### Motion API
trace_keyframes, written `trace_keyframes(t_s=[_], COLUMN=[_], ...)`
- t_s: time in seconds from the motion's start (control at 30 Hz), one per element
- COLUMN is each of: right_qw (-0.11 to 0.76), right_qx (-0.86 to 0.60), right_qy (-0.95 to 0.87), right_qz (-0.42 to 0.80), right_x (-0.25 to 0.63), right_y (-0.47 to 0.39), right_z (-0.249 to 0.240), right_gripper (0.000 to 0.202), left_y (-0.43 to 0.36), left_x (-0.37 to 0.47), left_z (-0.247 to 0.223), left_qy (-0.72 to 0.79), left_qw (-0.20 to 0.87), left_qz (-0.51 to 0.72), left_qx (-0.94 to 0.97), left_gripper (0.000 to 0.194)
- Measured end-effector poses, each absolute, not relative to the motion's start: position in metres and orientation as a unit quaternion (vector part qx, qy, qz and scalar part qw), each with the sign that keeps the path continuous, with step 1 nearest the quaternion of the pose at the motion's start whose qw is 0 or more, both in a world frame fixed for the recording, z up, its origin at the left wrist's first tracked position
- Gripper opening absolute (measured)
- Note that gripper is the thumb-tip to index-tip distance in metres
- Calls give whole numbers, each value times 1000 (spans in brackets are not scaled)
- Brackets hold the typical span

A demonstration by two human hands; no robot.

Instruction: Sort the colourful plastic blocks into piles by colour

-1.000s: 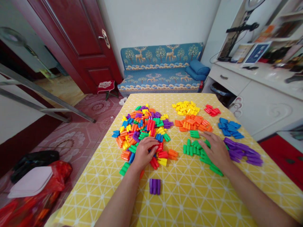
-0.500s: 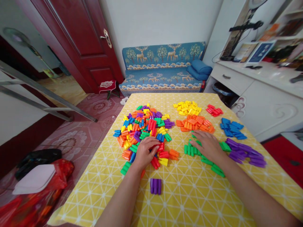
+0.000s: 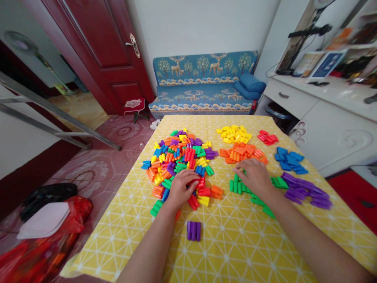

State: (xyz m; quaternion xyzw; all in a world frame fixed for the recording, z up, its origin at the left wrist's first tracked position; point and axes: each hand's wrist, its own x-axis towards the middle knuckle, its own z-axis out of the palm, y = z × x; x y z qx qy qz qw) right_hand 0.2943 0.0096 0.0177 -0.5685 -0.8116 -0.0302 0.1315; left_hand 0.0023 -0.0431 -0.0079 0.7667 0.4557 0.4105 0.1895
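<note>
My left hand (image 3: pixel 182 189) rests at the near edge of a mixed pile of colored plastic pieces (image 3: pixel 169 158), its fingers curled by some red ones; what they grip, if anything, is hidden. Over the green pieces (image 3: pixel 239 186) on the right is my right hand (image 3: pixel 253 175), fingers bent and a little apart, with nothing visible in them. Beyond it lie orange pieces (image 3: pixel 243 152) and yellow pieces (image 3: pixel 234 134). Further right are red (image 3: pixel 267 137), blue (image 3: pixel 290 160) and purple (image 3: pixel 308 190) groups. A single purple piece (image 3: pixel 194 230) sits nearer to me.
The table has a yellow patterned cloth (image 3: pixel 226 251). Behind it stands a blue sofa (image 3: pixel 203 98). A white cabinet (image 3: pixel 332 125) is on the right. Bags (image 3: pixel 79 212) and a metal ladder-like frame (image 3: pixel 73 127) are at the left.
My right hand has shifted slightly, and its fingers are more bent than before, no longer stretched over the green pieces. My left hand has hardly moved.
</note>
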Motion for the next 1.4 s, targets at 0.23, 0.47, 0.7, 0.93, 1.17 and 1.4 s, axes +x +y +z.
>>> trace_keyframes(t_s=[0.23,0.47,0.7,0.93,1.17,1.4], right_qw=[164,195,118,139,97,146], right_qx=[-470,-481,-558,-635,-645,-612], right_qy=[-860,-845,-818,-760,-758,-777], right_qz=[117,126,77,17,-11,-5], right_x=[223,205,230,296,322,296], right_y=[2,5,1,9,12,9], right_z=[-1,-8,11,18,10,22], right_gripper=[52,40,37,40,36,29], left_y=[-44,-44,-44,-43,-44,-43], left_x=[3,3,2,2,3,3], left_z=[-6,-7,-6,-5,-6,-6], left_qy=[456,457,455,452,450,449], left_qw=[186,185,184,186,188,187], left_qz=[410,409,413,412,417,418], left_qx=[767,768,767,769,767,767], left_gripper=[17,17,17,17,17,16])
